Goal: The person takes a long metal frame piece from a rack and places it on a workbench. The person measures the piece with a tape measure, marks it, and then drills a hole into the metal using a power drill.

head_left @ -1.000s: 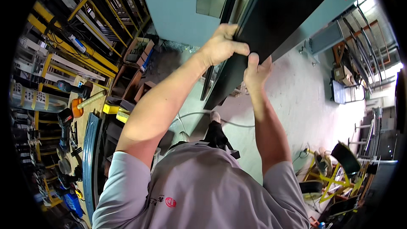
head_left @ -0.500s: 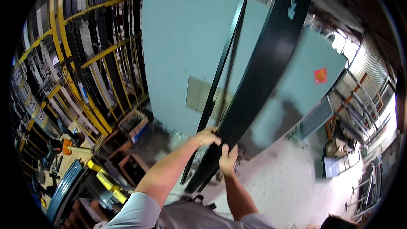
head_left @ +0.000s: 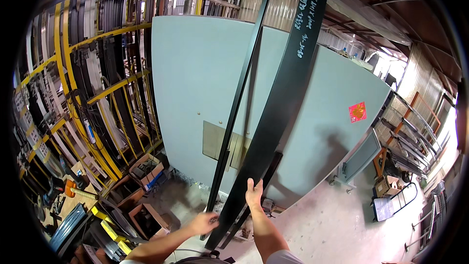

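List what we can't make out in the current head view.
Head view, all items:
1) Left hand's grip: contact with the wide black panel unclear; any gap is too small to see.
2) Right hand's grip: partly hidden by the hand itself; how far it closes can't be told.
3) Blue-grey board: one strip hidden behind the panel.
4) Beige plate: partly covered by the narrow black bar.

Left grip (head_left: 202,224) lowered beside black panel (head_left: 288,93), now apart from right grip (head_left: 254,196), view raised
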`<state>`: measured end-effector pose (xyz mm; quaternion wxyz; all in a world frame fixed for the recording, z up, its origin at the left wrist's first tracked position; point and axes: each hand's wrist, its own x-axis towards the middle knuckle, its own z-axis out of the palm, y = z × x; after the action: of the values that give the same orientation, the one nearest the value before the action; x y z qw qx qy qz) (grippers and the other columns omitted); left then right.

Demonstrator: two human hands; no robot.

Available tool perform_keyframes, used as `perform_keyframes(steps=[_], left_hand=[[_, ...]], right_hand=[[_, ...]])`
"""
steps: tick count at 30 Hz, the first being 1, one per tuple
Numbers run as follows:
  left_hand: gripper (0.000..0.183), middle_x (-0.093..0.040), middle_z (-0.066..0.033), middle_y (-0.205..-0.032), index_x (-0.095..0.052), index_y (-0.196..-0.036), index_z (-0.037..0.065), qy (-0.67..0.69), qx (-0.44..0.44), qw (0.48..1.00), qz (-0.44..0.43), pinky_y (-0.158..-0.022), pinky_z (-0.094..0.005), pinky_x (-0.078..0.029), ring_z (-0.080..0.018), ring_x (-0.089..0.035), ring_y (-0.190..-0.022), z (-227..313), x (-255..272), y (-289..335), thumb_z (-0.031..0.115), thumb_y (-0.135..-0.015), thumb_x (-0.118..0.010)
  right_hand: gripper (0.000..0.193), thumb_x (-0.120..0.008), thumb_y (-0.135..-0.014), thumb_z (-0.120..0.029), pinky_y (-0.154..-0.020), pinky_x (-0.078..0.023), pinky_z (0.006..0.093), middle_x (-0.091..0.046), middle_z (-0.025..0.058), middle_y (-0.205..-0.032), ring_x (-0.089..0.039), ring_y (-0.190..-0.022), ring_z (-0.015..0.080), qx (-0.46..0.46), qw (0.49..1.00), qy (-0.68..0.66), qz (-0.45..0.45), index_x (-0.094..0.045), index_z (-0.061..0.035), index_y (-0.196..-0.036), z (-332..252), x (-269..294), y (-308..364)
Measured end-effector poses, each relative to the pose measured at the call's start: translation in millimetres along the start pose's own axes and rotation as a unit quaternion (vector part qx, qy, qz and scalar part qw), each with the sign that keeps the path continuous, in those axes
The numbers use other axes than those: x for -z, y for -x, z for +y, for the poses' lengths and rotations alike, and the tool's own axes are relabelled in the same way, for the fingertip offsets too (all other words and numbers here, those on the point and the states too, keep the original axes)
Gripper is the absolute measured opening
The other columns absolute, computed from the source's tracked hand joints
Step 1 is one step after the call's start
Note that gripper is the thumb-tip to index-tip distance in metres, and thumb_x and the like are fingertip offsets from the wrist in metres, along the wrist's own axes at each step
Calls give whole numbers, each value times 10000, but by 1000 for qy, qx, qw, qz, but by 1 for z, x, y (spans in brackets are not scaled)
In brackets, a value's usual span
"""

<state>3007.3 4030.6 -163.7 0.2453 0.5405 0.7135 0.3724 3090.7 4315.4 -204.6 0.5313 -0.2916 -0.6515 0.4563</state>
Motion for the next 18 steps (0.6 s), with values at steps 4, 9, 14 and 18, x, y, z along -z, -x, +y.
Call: perform_keyframes(steps=[4,9,14,18], left_hand=[[284,-763,-139,-1003,-750,-1083,62,35,169,985,18,-835,-376,-574,-292,-742,-908,-72,-12,151,211,-842,-761],[162,-701,-208,-805,-731,-774,49,-71,153,961,221,-665,-457,-529,-297,-691,-695,-171,-54,355,210,-786,-717],[300,-708,-171,-731,-743,-900,-21,144,584,757,257,-703,-404,-543,-247,-672,-696,-71,-34,409,266,-859,-665],[306,-748,-164,-882,-741,-1003,-26,196,564,759,258,-794,-387,-554,-251,-693,-799,-61,-65,461,245,-900,-644]], right_hand=[[542,-680,-992,-369,-944,-503,383,-698,232,-1133,-670,-1051,313,-24,999,25,-7,-523,71,-1266,2,-15,-10],[489,-573,-1034,-274,-1071,-403,425,-579,328,-1266,-552,-1181,381,42,986,158,14,-483,141,-1277,1,-33,-4],[704,-597,-1034,-431,-1062,-438,460,-546,378,-1326,-569,-1191,444,-4,984,172,47,-454,185,-1343,-11,-5,22],[745,-650,-982,-511,-981,-477,478,-602,337,-1196,-604,-1073,437,-64,954,293,25,-518,158,-1282,32,4,78]])
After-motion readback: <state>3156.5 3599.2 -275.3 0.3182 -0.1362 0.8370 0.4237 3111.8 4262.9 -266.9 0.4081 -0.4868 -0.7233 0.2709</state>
